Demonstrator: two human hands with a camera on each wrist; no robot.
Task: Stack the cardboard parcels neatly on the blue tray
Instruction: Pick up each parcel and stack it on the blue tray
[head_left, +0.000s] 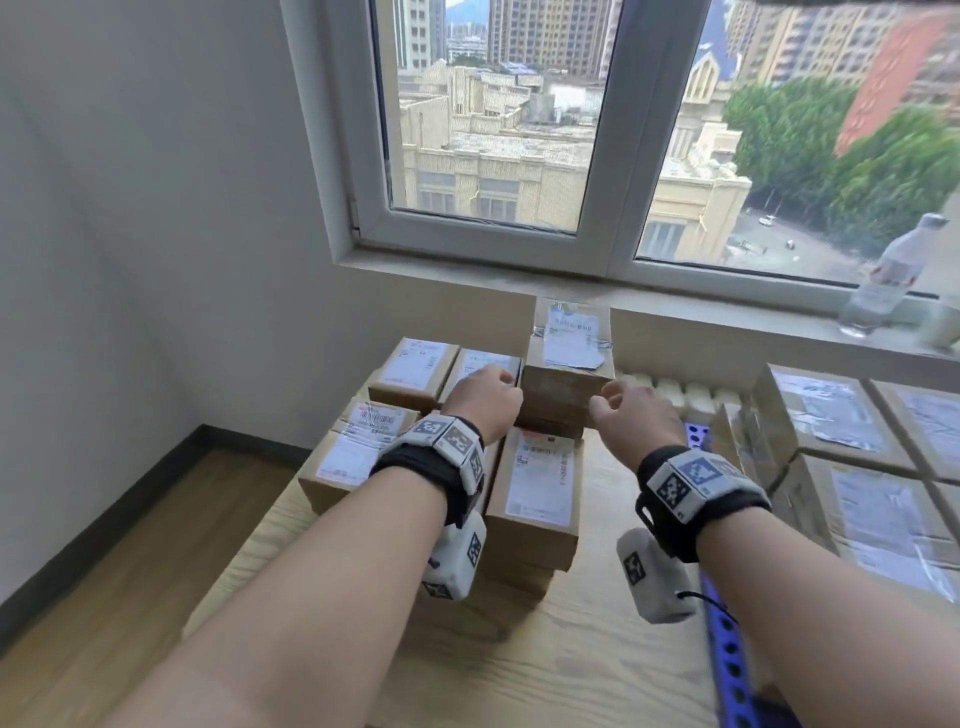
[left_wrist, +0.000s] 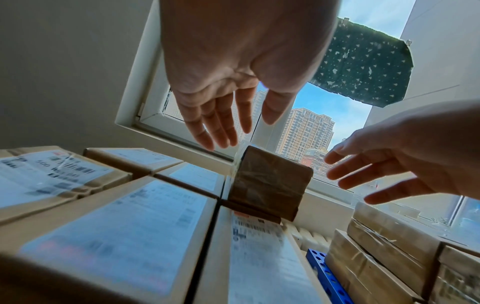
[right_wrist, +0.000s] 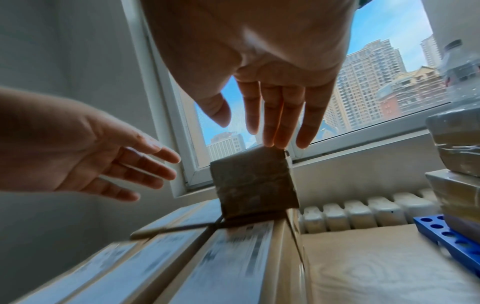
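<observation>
A brown taped parcel (head_left: 566, 364) stands on top of a layer of labelled cardboard parcels (head_left: 540, 488) on the wooden table. My left hand (head_left: 485, 395) hovers at its left side and my right hand (head_left: 631, 410) at its right. In the left wrist view the left hand (left_wrist: 233, 131) has straight, spread fingers just short of the parcel (left_wrist: 270, 181). In the right wrist view the right hand (right_wrist: 267, 123) is open too, its fingertips (right_wrist: 275, 144) close to the top corner of the parcel (right_wrist: 254, 181). The blue tray (head_left: 724, 649) lies to the right, bearing more parcels (head_left: 831, 415).
A window and its sill run along the back, with a plastic bottle (head_left: 888, 275) on the sill at the right. A white radiator (head_left: 675, 389) sits below the sill behind the parcels. A white wall and wooden floor lie to the left of the table (head_left: 597, 649).
</observation>
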